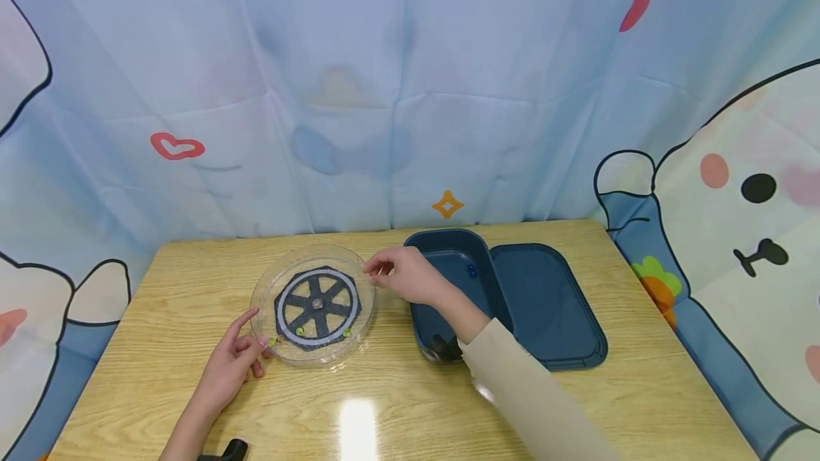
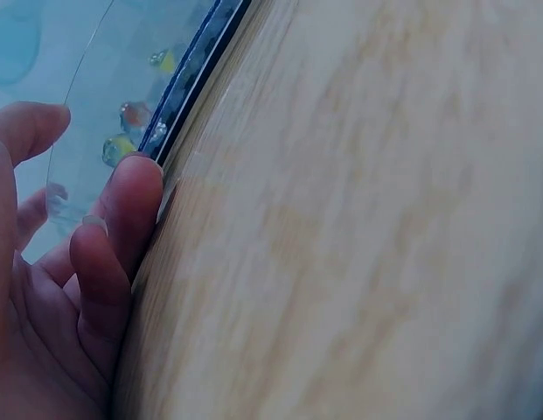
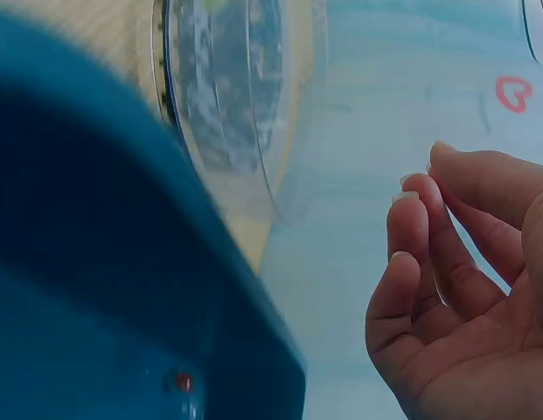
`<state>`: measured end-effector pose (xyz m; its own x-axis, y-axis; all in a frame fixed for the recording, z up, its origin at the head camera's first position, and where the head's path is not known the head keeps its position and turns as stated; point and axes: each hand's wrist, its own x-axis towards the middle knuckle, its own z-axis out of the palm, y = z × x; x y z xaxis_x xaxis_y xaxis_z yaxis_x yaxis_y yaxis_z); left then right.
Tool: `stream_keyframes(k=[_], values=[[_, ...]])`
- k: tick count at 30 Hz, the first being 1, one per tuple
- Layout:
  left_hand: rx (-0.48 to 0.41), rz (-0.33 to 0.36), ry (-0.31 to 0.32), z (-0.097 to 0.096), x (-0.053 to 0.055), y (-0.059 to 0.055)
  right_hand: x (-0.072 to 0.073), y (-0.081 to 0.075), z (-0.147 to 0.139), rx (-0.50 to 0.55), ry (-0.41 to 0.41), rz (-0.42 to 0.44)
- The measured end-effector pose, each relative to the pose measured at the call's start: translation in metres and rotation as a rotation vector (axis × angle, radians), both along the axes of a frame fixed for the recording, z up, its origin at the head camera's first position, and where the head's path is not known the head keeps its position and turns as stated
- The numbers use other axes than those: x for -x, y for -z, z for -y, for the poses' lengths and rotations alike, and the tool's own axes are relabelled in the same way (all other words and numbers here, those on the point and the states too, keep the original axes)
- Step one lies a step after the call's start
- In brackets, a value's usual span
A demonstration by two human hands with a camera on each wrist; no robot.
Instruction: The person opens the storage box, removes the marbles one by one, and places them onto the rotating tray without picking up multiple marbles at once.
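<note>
A clear round dish (image 1: 261,290) stands on the left half of the table, with a dark, spoked wheel shape (image 1: 317,304) and a pale ring in its middle. Several small yellow-green pieces lie near its front, one a glassy piece (image 2: 120,150) beside my fingers. My left hand (image 1: 233,358) holds the dish's left rim, thumb and index finger at its edge. At the right rim hovers my right hand (image 1: 406,272), thumb and index fingertips together; I see nothing between them. Right of it, a deep blue box (image 1: 448,233) holds a small blue piece (image 1: 472,270).
A flat blue lid (image 1: 544,297) lies against the box's right side. At the near table edge sits a black object (image 1: 233,450), partly cut off. A printed curtain (image 1: 352,91) hangs behind the wooden table (image 1: 307,411).
</note>
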<state>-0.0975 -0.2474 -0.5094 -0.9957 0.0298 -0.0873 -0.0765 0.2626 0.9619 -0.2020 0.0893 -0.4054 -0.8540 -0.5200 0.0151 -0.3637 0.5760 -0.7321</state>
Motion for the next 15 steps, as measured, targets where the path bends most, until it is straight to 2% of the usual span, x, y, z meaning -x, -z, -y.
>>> stream_keyframes(k=[7, 15], values=[[0.0, -0.003, 0.002, -0.001, 0.0, 0.0, 0.011, 0.003, -0.032, 0.045, 0.075, 0.005], [-0.01, -0.002, -0.001, 0.0, 0.0, 0.0, 0.028, 0.022, -0.063, 0.1, 0.191, 0.119]])
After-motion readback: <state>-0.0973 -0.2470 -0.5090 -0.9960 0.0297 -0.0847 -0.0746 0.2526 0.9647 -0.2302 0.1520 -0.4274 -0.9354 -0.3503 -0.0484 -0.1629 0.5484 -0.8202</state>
